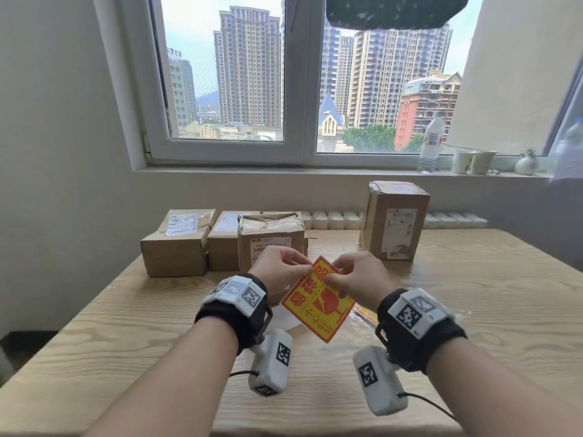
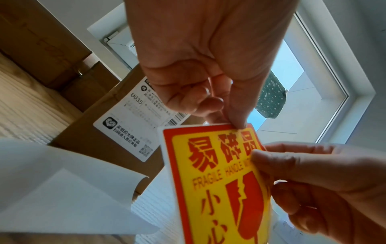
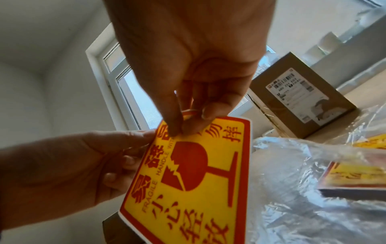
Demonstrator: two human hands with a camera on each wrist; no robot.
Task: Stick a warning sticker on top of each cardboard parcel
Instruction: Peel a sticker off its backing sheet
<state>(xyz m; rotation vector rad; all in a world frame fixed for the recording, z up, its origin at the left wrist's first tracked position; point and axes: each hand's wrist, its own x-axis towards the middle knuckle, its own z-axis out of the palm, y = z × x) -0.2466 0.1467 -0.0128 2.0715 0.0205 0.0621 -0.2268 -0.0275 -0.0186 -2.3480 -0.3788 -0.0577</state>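
Both hands hold one yellow-and-red fragile sticker (image 1: 318, 299) up in the air above the middle of the table (image 1: 473, 310), tilted so one corner points away from the person. The left hand (image 1: 280, 269) pinches the sticker's upper edge between thumb and forefinger, steadying it, while the right hand (image 1: 359, 279) pinches the same top corner, where the left wrist view shows the printed face starting to lift from its white backing. That two-handed pinch at one corner makes sense as a judgement: the corner is where a sticker parts from its liner, so the step in hand is likely the peel.

Four cardboard parcels wait toward the table's far edge. Three stand close together at the far left: a low parcel (image 1: 176, 244) at the outside, a second parcel (image 1: 224, 244) beside it, and a crumpled-topped parcel (image 1: 271, 238) nearest the hands. A tall parcel (image 1: 394, 219) stands apart toward the far right. No warning sticker shows on any visible top (the tall one's top is hardly seen), so the sticking seems not yet begun.

A loose white backing sheet (image 2: 62, 189) lies on the table beneath the left hand. To the right of the hands lies a clear plastic wrapper (image 3: 292, 181) with a stack of stickers (image 3: 355, 176), within easy reach for the next ones.
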